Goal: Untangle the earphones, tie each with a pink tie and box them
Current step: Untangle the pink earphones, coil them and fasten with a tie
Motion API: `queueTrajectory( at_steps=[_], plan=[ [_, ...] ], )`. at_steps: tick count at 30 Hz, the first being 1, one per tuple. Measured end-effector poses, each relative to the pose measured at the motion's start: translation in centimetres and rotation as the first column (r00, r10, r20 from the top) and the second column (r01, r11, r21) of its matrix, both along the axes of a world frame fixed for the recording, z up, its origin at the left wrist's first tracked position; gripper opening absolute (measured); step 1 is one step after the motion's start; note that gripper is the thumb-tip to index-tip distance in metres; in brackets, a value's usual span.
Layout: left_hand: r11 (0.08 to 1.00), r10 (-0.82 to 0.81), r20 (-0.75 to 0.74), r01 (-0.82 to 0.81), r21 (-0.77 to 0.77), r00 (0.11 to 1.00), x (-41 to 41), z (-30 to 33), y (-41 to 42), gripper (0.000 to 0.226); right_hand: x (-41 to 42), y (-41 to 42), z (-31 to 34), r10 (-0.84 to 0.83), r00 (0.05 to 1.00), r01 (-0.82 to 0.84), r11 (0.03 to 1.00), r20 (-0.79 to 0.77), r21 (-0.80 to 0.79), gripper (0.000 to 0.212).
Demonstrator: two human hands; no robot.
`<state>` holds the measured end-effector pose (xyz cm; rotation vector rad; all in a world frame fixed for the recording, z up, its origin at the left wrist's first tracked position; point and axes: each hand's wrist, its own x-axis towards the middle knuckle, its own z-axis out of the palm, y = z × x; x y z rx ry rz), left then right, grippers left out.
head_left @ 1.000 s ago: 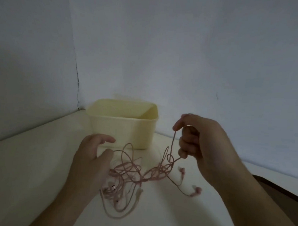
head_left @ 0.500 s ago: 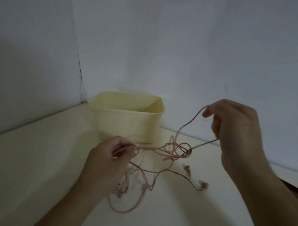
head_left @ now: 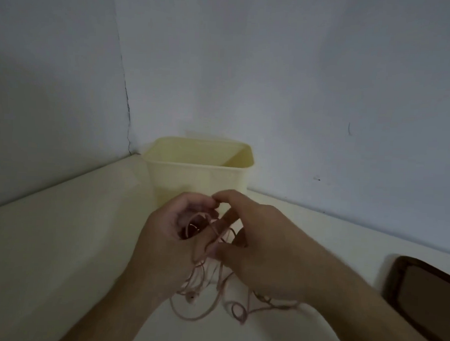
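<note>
Working at the knot, both hands were bunched together in front of the box (head_left: 197,180), pretty much fingertip to fingertip. The left hand (head_left: 164,241) had its fingers curled around a clump of the pink earphones (head_left: 205,293), and the right hand (head_left: 262,246) was pinching a strand of the same cord with a loop running over one finger (dim lighting, so I couldn't tell which strand went where). The rest of the tangle hung straight down from between the hands and pooled on the counter (head_left: 61,240) just below the wrists, with one earbud (head_left: 191,297) dangling under the left hand and a small loop trailing under the right forearm.

So the knot sat right between the two hands, neither one really nearer, and the cords ran mostly up and down from there. The box stood open just behind them, near the wall. I'd guess the untangling was far from done; no ties in sight. A dark tray (head_left: 425,290) lay off to the right.
</note>
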<state>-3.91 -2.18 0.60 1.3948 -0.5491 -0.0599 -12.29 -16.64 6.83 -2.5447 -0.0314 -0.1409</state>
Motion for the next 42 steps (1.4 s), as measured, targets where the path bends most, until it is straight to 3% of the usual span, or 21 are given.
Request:
queueTrajectory(
  at_steps=[3, 5, 7, 9, 14, 18, 24, 28, 30, 32, 35, 37, 42],
  plan=[
    [0.999, -0.003, 0.021, 0.002, 0.045, 1.0, 0.0, 0.2, 0.4, 0.036, 0.4, -1.0, 0.2, -0.126, 0.99, 0.122, 0.99, 0.058, 0.074, 0.017],
    [0.997, -0.023, 0.025, 0.022, 0.068, 0.999, 0.0, 0.3, 0.6, 0.032, 0.4, -1.7, 0.6, -0.206, 0.977, 0.179, 0.936, 0.06, 0.302, 0.025],
    [0.997, -0.045, 0.031, 0.043, 0.068, 0.999, 0.1, 0.3, 0.5, 0.022, 0.3, -2.1, 1.0, -0.254, 0.965, 0.173, 0.8, 0.062, 0.575, 0.029],
    [0.998, -0.052, 0.024, 0.051, 0.039, 0.998, 0.3, 0.3, 0.6, 0.019, 0.3, -2.5, 1.0, -0.303, 0.949, 0.156, 0.686, 0.084, 0.711, 0.028],
    [0.983, -0.151, -0.095, 0.139, -0.121, 0.984, 0.9, 0.2, 0.7, 0.006, 0.2, -3.6, 1.1, -0.404, 0.906, 0.147, 0.577, 0.125, 0.803, 0.027],
    [0.929, -0.281, -0.27, 0.191, -0.317, 0.921, 1.1, 0.6, 1.0, 0.022, 0.2, -4.2, 1.1, -0.459, 0.883, 0.168, 0.511, 0.102, 0.843, 0.028],
    [0.896, -0.333, -0.268, 0.215, -0.389, 0.904, 1.5, 0.7, 1.5, 0.034, 0.3, -5.1, 1.1, -0.592, 0.804, 0.256, 0.434, 0.059, 0.864, 0.027],
    [0.902, -0.32, -0.251, 0.213, -0.376, 0.914, 1.4, 0.7, 1.5, 0.04, 0.7, -5.9, 0.5, -0.646, 0.763, 0.367, 0.458, 0.019, 0.809, 0.019],
    [0.908, -0.318, -0.223, 0.229, -0.351, 0.922, 1.2, 0.8, 1.4, 0.041, 0.9, -6.1, 0.0, -0.656, 0.755, 0.46, 0.538, 0.008, 0.706, 0.016],
    [0.911, -0.331, -0.2, 0.257, -0.322, 0.922, 0.9, 0.9, 1.3, 0.042, 0.7, -5.3, -0.1, -0.657, 0.751, 0.514, 0.637, 0.056, 0.574, 0.03],
    [0.919, -0.345, -0.181, 0.292, -0.265, 0.921, 0.5, 0.9, 1.3, 0.043, 0.2, -3.6, 0.2, -0.559, 0.791, 0.416, 0.789, 0.248, 0.452, 0.042],
    [0.926, -0.344, -0.169, 0.304, -0.224, 0.923, 0.5, 1.0, 1.4, 0.043, 0.1, -2.6, 0.0, -0.42, 0.854, 0.295, 0.876, 0.307, 0.381, 0.038],
    [0.938, -0.338, -0.11, 0.326, -0.12, 0.935, 0.6, 0.9, 1.4, 0.039, 0.6, -1.4, -0.5, -0.188, 0.956, 0.121, 0.952, 0.227, 0.282, 0.019]
  ],
)
